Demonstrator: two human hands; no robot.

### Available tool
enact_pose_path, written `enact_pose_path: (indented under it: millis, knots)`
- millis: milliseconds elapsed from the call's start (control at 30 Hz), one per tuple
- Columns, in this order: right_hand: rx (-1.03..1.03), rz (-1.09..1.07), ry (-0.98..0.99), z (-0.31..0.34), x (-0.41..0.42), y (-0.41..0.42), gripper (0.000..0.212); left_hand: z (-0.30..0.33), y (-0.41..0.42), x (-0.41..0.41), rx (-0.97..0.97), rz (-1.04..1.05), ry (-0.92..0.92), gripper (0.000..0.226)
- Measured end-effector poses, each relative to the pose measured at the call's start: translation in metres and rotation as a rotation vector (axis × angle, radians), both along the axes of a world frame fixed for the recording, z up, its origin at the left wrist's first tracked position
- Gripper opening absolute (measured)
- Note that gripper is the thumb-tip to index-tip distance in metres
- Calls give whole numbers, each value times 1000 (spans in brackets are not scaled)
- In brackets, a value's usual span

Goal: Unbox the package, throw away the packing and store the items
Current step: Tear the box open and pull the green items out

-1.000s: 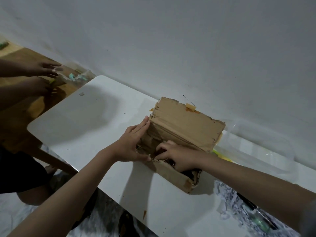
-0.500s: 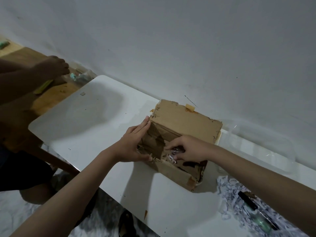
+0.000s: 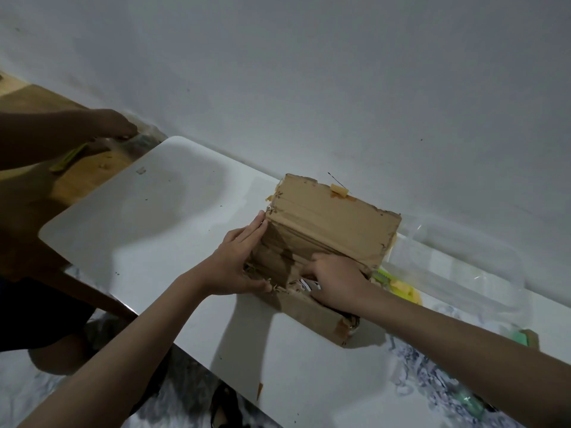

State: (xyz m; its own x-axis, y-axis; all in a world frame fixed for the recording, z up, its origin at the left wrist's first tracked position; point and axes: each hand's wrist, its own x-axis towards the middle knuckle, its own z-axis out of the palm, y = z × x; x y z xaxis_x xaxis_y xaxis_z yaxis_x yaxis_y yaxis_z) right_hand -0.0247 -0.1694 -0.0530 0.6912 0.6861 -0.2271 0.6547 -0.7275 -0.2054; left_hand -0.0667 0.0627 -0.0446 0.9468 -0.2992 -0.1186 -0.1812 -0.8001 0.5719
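Note:
A worn brown cardboard box [image 3: 327,223] stands open on the white table [image 3: 148,217], its back flap raised toward the wall. My left hand [image 3: 238,267] presses flat against the box's left side and grips its front left corner. My right hand [image 3: 336,278] reaches down into the box, fingers curled among white shredded paper [image 3: 304,284] inside. What the fingers hold is hidden. The box's front wall [image 3: 312,316] faces me.
A clear plastic tub [image 3: 463,264] sits right of the box against the wall. Yellow and green items [image 3: 398,288] lie beside it. Shredded paper [image 3: 414,366] covers the table's right end. Another person's hand [image 3: 111,123] works over a wooden table [image 3: 83,177] at left.
My right hand has gone deeper into the box and further toward its right half. The other person's hand moved right along the wooden table. My left hand stays on the box.

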Motion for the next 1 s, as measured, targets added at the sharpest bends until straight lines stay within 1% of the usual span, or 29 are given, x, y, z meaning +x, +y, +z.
enact_pose_path:
  millis: [67, 167, 300, 433, 533, 667, 767, 867, 1000]
  knots:
    - [51, -59, 32, -5, 1, 0, 14, 0, 0, 1, -1, -4, -2, 120]
    - [174, -137, 155, -4, 4, 0, 13, 0, -1, 0, -4, -3, 2, 117]
    - [205, -136, 220, -2, 8, 0, 12, 0, -1, -1, -13, 1, 0, 115]
    - [241, -115, 241, 0, 5, -2, 12, 0, -1, -1, -15, 2, 0, 117]
    - [393, -138, 225, 13, 3, -6, 8, -1, -1, 0, -21, 27, 11, 118]
    - [653, -308, 349, 39, -1, -23, 7, -2, -2, 0, -16, 39, 33, 120]
    - [768, -425, 381, 65, -5, -44, 9, -2, -2, 0, -24, 47, 31, 120]
    - [777, -519, 335, 83, -13, -74, 10, -6, -1, 0, -30, 51, 21, 120]
    - [695, -690, 217, 82, -33, -118, 12, -11, 3, 4, -35, 33, 11, 126]
